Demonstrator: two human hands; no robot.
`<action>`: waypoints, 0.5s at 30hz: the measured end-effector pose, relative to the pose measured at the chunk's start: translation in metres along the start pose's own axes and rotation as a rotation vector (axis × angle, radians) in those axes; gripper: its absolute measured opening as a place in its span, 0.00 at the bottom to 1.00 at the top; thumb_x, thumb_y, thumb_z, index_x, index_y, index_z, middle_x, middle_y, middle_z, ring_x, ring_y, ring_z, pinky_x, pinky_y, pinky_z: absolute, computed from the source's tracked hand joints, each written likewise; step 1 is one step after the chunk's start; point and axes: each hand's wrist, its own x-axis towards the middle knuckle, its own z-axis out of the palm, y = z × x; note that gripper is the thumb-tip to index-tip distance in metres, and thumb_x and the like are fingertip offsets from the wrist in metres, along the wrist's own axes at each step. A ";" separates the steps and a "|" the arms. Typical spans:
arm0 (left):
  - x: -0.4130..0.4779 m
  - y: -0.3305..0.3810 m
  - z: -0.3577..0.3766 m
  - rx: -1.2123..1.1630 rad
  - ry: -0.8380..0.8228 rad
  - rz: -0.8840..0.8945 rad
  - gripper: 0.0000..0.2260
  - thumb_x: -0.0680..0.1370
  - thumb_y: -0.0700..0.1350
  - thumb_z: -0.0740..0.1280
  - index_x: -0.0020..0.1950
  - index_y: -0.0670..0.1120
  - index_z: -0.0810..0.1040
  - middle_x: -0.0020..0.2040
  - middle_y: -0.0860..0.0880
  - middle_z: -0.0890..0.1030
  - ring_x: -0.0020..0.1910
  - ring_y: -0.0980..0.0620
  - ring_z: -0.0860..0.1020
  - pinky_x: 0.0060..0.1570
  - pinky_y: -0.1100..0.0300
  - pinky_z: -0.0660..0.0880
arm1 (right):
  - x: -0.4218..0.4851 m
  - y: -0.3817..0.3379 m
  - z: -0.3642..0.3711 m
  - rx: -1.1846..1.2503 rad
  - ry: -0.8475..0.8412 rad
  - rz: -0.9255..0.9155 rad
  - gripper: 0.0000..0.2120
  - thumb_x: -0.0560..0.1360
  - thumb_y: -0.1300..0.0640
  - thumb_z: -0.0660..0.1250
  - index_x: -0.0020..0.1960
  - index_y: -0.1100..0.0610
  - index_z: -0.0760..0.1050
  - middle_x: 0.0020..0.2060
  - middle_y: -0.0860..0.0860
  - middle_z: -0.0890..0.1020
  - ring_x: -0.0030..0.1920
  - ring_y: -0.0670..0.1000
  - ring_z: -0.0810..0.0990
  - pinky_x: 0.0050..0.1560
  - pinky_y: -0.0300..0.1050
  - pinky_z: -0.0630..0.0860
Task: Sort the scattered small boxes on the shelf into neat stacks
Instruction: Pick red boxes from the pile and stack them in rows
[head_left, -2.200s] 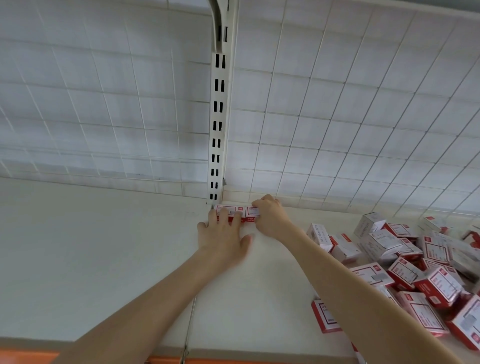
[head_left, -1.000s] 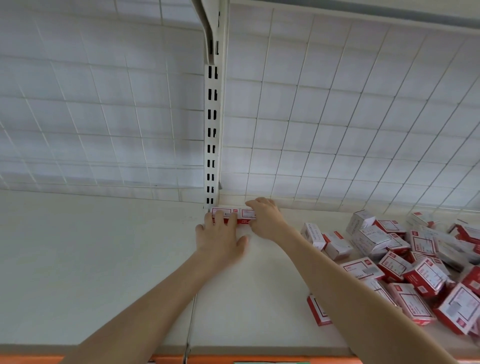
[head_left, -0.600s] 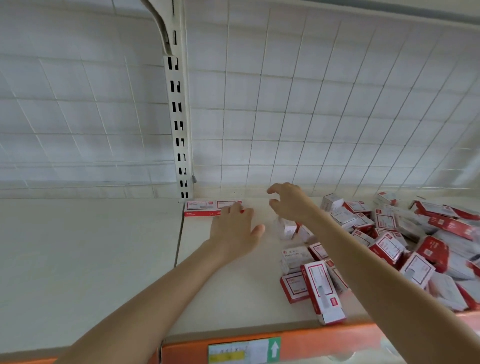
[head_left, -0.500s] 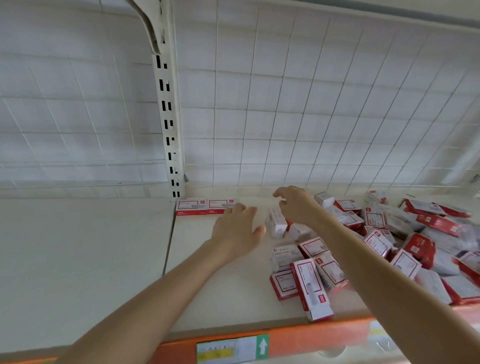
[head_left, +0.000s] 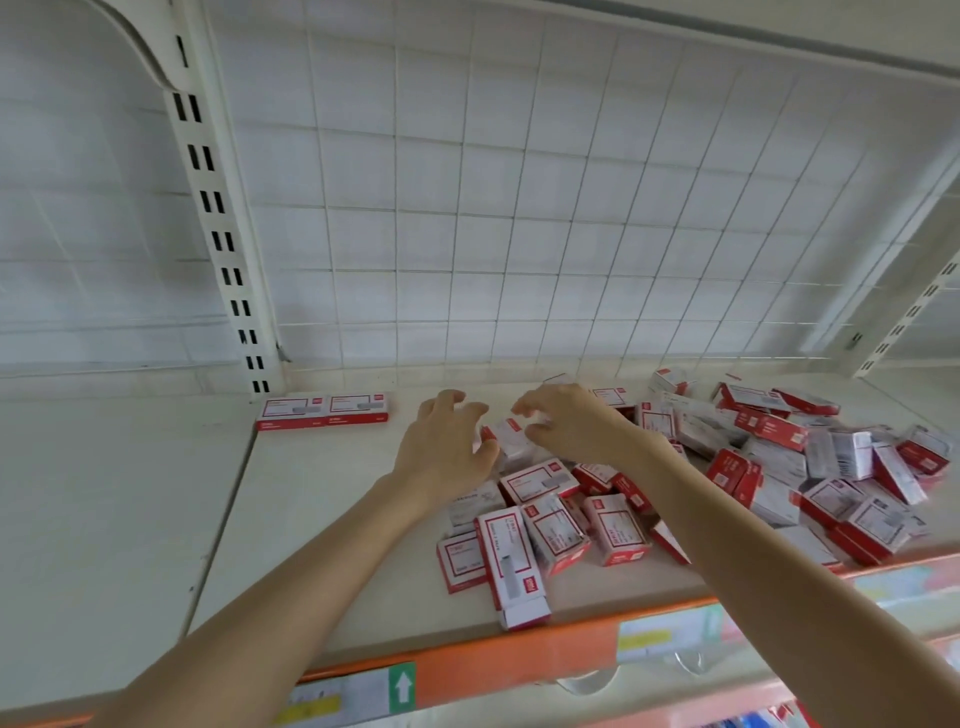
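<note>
The fingers (head_left: 451, 401) of the left hand (head_left: 445, 453) are spread and loosely curled, holding nothing. The right hand (head_left: 574, 427) mirrors it, its fingers (head_left: 527, 409) bent and apart. Between the two hands lies one small box (head_left: 511, 444), tilted; blur hides whether either thumb touches it. Just in front and stretching right is the scattered pile of boxes (head_left: 727, 467), red and white, lying at all angles on the shelf (head_left: 311, 519). Well to the left, two boxes (head_left: 322, 411) lie flat, end to end, beside the foot of the slotted upright (head_left: 224, 249), near the wire grid back (head_left: 519, 208).
</note>
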 end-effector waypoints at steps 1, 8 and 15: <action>0.000 0.003 0.001 0.009 -0.004 0.002 0.22 0.78 0.49 0.60 0.72 0.48 0.64 0.73 0.47 0.60 0.72 0.46 0.57 0.67 0.53 0.62 | -0.006 0.001 -0.001 -0.010 -0.023 -0.035 0.17 0.77 0.59 0.60 0.65 0.56 0.70 0.62 0.51 0.74 0.63 0.51 0.72 0.65 0.46 0.68; -0.014 0.020 0.004 0.048 0.006 0.092 0.19 0.77 0.47 0.61 0.68 0.47 0.71 0.69 0.47 0.67 0.69 0.46 0.62 0.65 0.54 0.64 | -0.041 0.003 0.001 -0.005 0.055 -0.252 0.13 0.75 0.60 0.62 0.58 0.56 0.77 0.55 0.51 0.79 0.58 0.49 0.73 0.62 0.40 0.65; -0.030 0.013 0.001 -0.010 -0.007 0.045 0.15 0.75 0.43 0.63 0.61 0.48 0.77 0.62 0.48 0.73 0.64 0.47 0.68 0.60 0.56 0.68 | -0.060 -0.013 0.015 0.080 0.010 -0.330 0.19 0.73 0.61 0.63 0.64 0.57 0.71 0.53 0.57 0.79 0.55 0.55 0.74 0.58 0.49 0.68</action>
